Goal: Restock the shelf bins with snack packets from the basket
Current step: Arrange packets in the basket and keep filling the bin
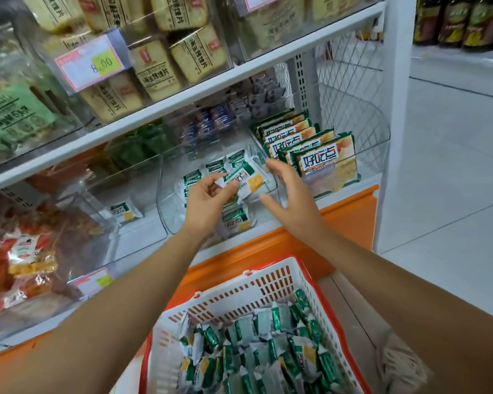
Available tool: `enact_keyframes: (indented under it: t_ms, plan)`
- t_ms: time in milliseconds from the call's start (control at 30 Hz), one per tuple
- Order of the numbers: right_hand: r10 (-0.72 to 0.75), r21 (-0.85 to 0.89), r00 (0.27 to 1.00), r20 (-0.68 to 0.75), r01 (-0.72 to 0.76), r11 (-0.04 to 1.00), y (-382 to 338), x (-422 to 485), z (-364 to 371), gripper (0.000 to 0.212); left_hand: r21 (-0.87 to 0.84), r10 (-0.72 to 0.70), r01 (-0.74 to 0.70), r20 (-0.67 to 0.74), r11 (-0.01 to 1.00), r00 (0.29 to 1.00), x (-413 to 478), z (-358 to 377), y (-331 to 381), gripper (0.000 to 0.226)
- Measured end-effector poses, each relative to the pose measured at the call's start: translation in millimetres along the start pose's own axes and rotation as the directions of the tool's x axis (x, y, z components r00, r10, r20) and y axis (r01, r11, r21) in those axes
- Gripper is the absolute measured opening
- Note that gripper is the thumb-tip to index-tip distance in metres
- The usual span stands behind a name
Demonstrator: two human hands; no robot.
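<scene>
Now, over the clear bin [170,217], the left hand [207,203] is pinching a snack packet [249,182] by its corner; laying it flat on the stack is probably neatest. The right hand [292,194] is hovering wide, holding nothing, while the basket [316,305] is sitting below, well stocked.

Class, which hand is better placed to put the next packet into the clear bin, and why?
Left: the left hand pinches a packet right over the bin; the right hand is open, empty.
</scene>
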State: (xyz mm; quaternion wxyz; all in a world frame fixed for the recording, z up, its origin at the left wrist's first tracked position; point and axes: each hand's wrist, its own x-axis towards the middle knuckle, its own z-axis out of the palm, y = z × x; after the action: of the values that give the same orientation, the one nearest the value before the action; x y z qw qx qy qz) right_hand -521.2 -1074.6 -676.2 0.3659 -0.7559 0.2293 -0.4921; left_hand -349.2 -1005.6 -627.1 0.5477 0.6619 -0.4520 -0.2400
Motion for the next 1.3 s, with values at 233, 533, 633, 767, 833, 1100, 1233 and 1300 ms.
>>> enact_keyframes:
  t_ms: [233, 533, 633, 767, 833, 1100, 1233, 1300]
  plan:
    - [0.032, -0.343, 0.998, 0.059, -0.009, 0.939, 27, 40, -8, 0.055, 0.269, -0.005, 0.047, -0.153, 0.962, 0.988, 84, 3, -6, 0.037]
    - [-0.034, -0.548, 0.961, 0.276, 0.186, 0.816, 50, 64, -6, 0.056, 0.453, -0.030, 0.106, -0.173, 0.885, 0.985, 142, 30, -55, 0.042]
    - [-0.064, -0.564, 0.966, 0.251, 0.200, 0.801, 54, 63, -3, 0.055, 0.505, -0.034, 0.128, -0.191, 0.854, 0.981, 150, 33, -64, 0.042]
    - [-0.065, -0.558, 0.971, 0.231, 0.186, 0.809, 58, 62, -1, 0.056, 0.582, -0.034, 0.141, -0.191, 0.801, 0.981, 155, 36, -74, 0.038]
    - [-0.063, -0.560, 0.970, 0.234, 0.188, 0.807, 58, 62, -2, 0.057, 0.611, -0.021, 0.140, -0.197, 0.779, 0.980, 157, 37, -77, 0.038]
    - [-0.045, -0.574, 0.973, 0.226, 0.170, 0.801, 53, 59, -3, 0.060, 0.605, -0.112, 0.202, -0.184, 0.770, 0.977, 165, 33, -81, 0.032]
    - [-0.024, -0.547, 0.969, 0.244, 0.158, 0.822, 50, 59, -5, 0.061, 0.619, -0.148, 0.210, -0.150, 0.757, 0.977, 165, 31, -80, 0.032]
    - [-0.022, -0.539, 0.968, 0.251, 0.159, 0.828, 50, 59, -5, 0.061, 0.616, -0.130, 0.177, -0.121, 0.767, 0.984, 162, 30, -77, 0.034]
